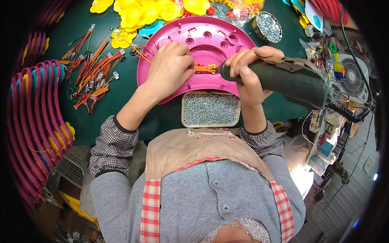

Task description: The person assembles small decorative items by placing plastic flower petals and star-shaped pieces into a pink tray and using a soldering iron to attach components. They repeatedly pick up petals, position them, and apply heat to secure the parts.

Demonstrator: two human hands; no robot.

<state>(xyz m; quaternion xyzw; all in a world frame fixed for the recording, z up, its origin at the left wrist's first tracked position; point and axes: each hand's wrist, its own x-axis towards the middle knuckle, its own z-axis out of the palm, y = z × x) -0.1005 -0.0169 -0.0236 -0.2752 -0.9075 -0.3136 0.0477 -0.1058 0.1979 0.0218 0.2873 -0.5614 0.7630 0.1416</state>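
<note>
**Driving a screw into the pink shell**

Nearest us sits the tray of screws [210,109]. Beyond it, our left hand [169,69] presses the orange part [202,69] onto the pink shell [202,40] on the table [81,117]; our right hand [249,75] grips the electric screwdriver [291,79].

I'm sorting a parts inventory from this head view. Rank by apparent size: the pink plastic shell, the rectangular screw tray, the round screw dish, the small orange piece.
Largest to smallest:
1. pink plastic shell
2. rectangular screw tray
3. round screw dish, though it sits farther away, near the curved rim
4. small orange piece
</note>
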